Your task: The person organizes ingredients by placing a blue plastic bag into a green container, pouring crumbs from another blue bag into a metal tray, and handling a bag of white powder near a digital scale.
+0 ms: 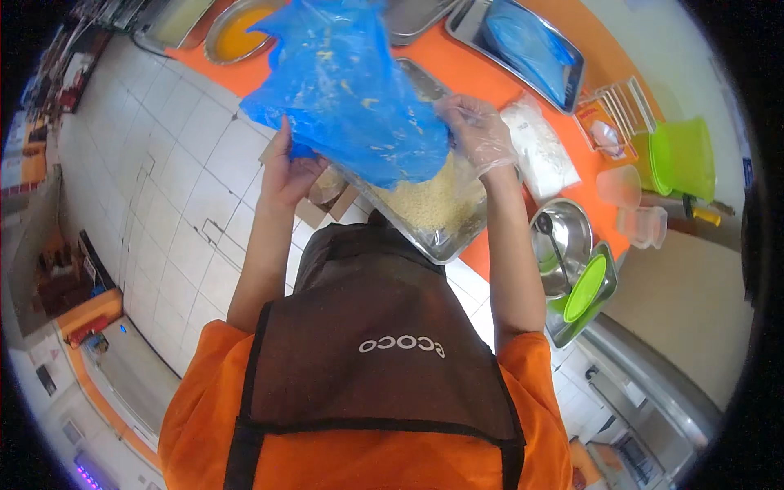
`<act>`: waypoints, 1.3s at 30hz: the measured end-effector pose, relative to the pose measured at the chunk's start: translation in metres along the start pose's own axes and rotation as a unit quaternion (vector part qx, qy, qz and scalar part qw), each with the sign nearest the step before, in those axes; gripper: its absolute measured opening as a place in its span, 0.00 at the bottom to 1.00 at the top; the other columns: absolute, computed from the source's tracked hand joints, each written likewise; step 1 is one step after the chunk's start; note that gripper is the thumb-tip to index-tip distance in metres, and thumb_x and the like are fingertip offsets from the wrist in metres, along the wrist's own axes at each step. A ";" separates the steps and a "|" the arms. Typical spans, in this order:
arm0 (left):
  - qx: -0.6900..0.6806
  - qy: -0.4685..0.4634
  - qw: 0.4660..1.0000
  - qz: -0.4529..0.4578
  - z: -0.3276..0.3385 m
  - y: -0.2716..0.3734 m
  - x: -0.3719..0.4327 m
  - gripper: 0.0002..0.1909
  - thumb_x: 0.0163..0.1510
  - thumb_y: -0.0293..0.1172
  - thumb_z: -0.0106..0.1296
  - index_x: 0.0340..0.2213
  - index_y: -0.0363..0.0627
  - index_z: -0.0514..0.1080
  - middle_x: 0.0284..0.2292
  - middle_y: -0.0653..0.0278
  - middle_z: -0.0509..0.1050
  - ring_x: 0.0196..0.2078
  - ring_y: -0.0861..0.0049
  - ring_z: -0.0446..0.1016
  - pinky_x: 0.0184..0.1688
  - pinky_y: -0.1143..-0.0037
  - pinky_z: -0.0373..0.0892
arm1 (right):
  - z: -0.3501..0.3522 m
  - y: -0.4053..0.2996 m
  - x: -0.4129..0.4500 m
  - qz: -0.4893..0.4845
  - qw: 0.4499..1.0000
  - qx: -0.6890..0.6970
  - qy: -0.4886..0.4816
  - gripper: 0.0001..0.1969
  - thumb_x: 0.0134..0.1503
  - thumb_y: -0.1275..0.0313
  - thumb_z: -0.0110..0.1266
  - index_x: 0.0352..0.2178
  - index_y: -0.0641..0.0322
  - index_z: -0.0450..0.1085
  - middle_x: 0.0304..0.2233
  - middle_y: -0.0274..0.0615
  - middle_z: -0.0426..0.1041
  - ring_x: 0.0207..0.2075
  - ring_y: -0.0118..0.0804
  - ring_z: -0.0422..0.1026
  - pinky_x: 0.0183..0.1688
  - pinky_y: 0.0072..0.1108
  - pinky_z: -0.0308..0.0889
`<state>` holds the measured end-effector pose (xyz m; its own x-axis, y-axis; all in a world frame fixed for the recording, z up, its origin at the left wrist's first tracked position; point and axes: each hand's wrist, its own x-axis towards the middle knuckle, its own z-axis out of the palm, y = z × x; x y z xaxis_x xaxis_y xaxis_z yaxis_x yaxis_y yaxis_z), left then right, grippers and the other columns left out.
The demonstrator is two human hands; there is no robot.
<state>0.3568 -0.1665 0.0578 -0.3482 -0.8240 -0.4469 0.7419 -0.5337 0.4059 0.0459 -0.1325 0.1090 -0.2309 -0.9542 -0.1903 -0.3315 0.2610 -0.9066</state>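
A blue plastic bag (pixel 361 110), smeared inside or out with pale bits, is stretched between my hands above a metal tray (pixel 442 252). My bare left hand (pixel 291 165) grips its lower left edge. At its right side, my right hand (pixel 474 131), in a clear disposable glove, pinches the plastic. Pale yellow crumbly grains (pixel 429 199) lie spread in the tray below; the bag hides the tray's far left part.
On the orange table stand a bowl of orange-yellow liquid (pixel 242 30), a tray with another blue bag (pixel 527 46), a bag of white powder (pixel 539 147), a steel bowl with a black spoon (pixel 566 229), green containers (pixel 680 159) and a green lid (pixel 585 288).
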 end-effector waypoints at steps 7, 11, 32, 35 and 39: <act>-0.068 0.129 0.984 0.105 -0.121 0.066 -0.052 0.14 0.63 0.42 0.53 0.43 0.46 0.73 0.41 0.65 0.77 0.42 0.74 0.75 0.43 0.72 0.73 | 0.080 -0.075 0.003 -0.104 0.984 -0.040 -0.139 0.14 0.56 0.62 0.58 0.37 0.60 0.78 0.33 0.47 0.80 0.36 0.40 0.78 0.42 0.24 0.71; -0.239 0.136 0.952 0.132 -0.161 0.082 -0.085 0.11 0.63 0.39 0.52 0.40 0.46 0.73 0.34 0.69 0.75 0.33 0.80 0.69 0.31 0.80 0.66 | 0.097 -0.072 0.010 -0.148 0.981 -0.043 -0.122 0.14 0.58 0.64 0.58 0.41 0.62 0.77 0.34 0.44 0.80 0.36 0.36 0.77 0.42 0.24 0.70; -0.080 0.421 0.902 0.051 -0.525 -0.068 0.090 0.41 0.57 0.48 0.60 0.63 0.52 0.51 0.60 0.57 0.60 0.60 0.63 0.61 0.50 0.55 0.72 | 0.170 -0.040 -0.051 -0.116 0.989 0.052 -0.078 0.15 0.60 0.61 0.53 0.37 0.65 0.70 0.25 0.44 0.63 0.24 0.34 0.63 0.20 0.19 0.56; -0.034 0.494 0.868 -0.028 -0.519 -0.093 0.077 0.51 0.53 0.48 0.63 0.67 0.56 0.43 0.65 0.53 0.51 0.66 0.55 0.52 0.53 0.47 0.68 | 0.169 -0.039 -0.054 -0.096 0.992 0.056 -0.063 0.14 0.61 0.63 0.53 0.38 0.66 0.70 0.26 0.44 0.63 0.25 0.34 0.63 0.20 0.19 0.56; 0.016 0.486 0.871 -0.079 -0.517 -0.151 -0.008 0.46 0.53 0.47 0.63 0.65 0.57 0.48 0.62 0.55 0.56 0.63 0.56 0.58 0.52 0.51 0.70 | 0.165 -0.044 -0.065 -0.097 0.992 0.070 -0.043 0.14 0.61 0.65 0.53 0.39 0.66 0.71 0.26 0.44 0.63 0.25 0.33 0.63 0.21 0.19 0.56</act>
<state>0.5432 0.0188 -0.4122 0.2163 -0.1995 -0.9557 0.7066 -0.6436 0.2942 0.2262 -0.1065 0.0993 -0.0947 -0.9950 -0.0327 -0.2302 0.0539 -0.9717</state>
